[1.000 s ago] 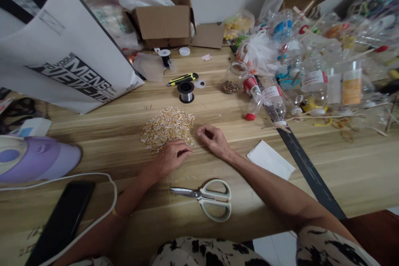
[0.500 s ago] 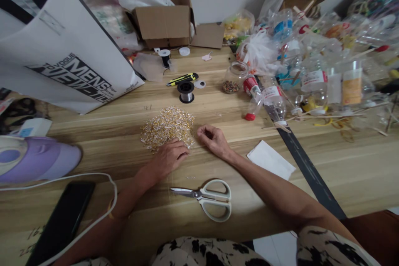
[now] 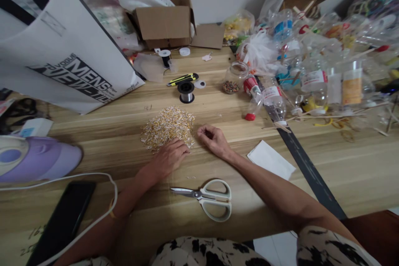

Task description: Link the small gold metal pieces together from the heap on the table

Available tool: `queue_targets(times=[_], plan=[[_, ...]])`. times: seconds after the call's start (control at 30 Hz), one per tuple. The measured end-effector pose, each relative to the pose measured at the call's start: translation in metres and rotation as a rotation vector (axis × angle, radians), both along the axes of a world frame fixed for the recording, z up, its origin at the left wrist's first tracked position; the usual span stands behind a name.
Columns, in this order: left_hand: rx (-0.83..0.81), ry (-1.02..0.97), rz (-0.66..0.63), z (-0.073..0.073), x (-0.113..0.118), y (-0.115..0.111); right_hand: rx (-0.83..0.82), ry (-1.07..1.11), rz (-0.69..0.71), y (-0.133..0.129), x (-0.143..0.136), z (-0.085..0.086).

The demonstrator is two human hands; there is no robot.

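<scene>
A heap of small gold and silver metal pieces (image 3: pixel 168 126) lies on the wooden table. My left hand (image 3: pixel 171 156) rests at its near edge with the fingers curled together; what they pinch, if anything, is too small to make out. Just right of the heap, my right hand (image 3: pixel 213 139) has thumb and fingertips pressed together, and any thing between them is hidden. Nearer to me lie open scissors (image 3: pixel 215 200) with pale handles. A short row of tiny pieces (image 3: pixel 190 177) sits above the blades. Beyond the heap stands a spool of wire (image 3: pixel 186 92).
A yellow-black cutter (image 3: pixel 182 79) and a glass jar of beads (image 3: pixel 231 85) stand behind. Plastic bottles (image 3: pixel 274 99) crowd the right. At left are a white shopping bag (image 3: pixel 68 50), a purple device (image 3: pixel 46 156), a phone (image 3: pixel 62 220) and a white cable (image 3: pixel 114 193).
The fingers of my left hand have shifted very slightly upward, closer to the heap. My right hand and the other things look the same.
</scene>
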State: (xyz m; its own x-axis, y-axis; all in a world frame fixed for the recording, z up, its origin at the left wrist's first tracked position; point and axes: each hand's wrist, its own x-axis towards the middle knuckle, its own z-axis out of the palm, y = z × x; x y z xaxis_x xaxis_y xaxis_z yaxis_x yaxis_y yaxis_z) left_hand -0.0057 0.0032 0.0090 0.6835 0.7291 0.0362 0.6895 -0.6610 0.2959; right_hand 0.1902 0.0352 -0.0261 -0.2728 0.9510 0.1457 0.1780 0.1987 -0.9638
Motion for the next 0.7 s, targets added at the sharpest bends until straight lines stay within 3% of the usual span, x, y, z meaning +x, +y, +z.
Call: queue_targets(times=[0.2,0.33,0.7], plan=[[-0.077,-0.205,0.069,-0.007,-0.003,0.006,0.009,-0.013,0.005,0.000,-0.001,0.000],[-0.069,-0.223,0.092,-0.007,-0.004,0.007,0.057,-0.052,0.018,-0.001,-0.001,-0.001],[0.092,0.168,-0.107,0.015,0.001,-0.005,0.173,-0.158,0.046,-0.003,-0.001,0.001]])
